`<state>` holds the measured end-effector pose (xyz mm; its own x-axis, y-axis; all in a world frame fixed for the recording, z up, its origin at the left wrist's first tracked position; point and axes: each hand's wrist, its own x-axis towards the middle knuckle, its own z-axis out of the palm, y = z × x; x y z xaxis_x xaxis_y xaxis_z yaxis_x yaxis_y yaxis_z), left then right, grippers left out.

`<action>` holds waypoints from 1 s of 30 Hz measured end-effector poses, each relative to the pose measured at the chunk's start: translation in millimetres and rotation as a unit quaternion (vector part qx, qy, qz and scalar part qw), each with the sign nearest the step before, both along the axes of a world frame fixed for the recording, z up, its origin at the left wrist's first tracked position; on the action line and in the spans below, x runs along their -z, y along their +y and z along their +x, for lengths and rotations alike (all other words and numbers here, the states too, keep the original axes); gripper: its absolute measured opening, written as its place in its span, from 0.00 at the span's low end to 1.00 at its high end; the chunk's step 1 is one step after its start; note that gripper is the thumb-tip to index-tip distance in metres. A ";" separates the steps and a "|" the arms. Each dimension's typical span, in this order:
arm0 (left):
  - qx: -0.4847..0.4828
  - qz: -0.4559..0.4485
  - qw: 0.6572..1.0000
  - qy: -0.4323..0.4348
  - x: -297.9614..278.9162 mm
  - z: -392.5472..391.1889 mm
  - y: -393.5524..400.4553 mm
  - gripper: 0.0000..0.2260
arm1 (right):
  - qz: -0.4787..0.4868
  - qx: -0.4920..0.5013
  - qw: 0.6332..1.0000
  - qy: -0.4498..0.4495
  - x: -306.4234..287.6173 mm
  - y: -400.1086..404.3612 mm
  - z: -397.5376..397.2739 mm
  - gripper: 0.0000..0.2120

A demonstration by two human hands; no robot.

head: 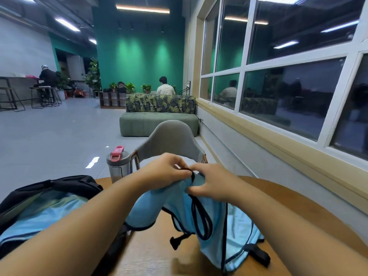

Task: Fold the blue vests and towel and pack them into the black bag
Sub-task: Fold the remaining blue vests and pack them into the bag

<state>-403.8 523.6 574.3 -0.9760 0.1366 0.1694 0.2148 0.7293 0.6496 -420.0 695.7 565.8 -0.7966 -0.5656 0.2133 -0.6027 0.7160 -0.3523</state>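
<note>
1. The left hand (pixel 166 169) pinches the top edge of a blue vest (pixel 209 222), its fingers curled round the black trim near the vest's upper end.
2. The right hand (pixel 212 185) grips the same edge just beside the left, thumb and fingers closed on the blue fabric; the two hands nearly touch.
3. The vest is lifted at its top between the hands, while its lower part hangs down and rests on the wooden counter (pixel 151 253), with black straps and a buckle trailing from it.
4. The black bag (pixel 65 183) lies open at the left of the counter, under the left forearm; pale blue fabric (pixel 45 214) already lies inside it.
5. A clear bottle (pixel 117 166) with a pink lid stands at the far edge of the counter, just behind the bag.
6. A grey chair (pixel 170 139) faces the person across the counter, and a green sofa (pixel 157 124) stands farther off near the window.
</note>
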 end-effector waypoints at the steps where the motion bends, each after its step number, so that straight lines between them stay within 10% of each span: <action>1: 0.003 -0.029 1.000 0.009 -6.0 4.3 -0.8 0.02 | -0.005 0.003 1.000 0.014 2.2 -8.5 -1.2 0.15; 11: -0.039 -0.203 0.978 -0.010 -30.7 33.8 -74.1 0.07 | -0.046 0.065 0.997 -0.012 15.9 -16.6 -28.1 0.08; 20: 0.036 0.079 0.996 0.013 -19.1 46.3 -78.9 0.04 | -0.065 0.082 0.993 -0.048 25.2 -11.5 -32.9 0.06; 25: 0.098 0.260 0.961 0.004 -24.2 61.8 -64.9 0.18 | -0.144 0.077 0.983 -0.084 19.4 -7.9 -32.7 0.02; 30: 0.119 0.322 0.939 0.010 -19.0 80.4 -43.3 0.24 | -0.412 0.071 0.879 -0.229 -1.6 -13.5 -12.3 0.02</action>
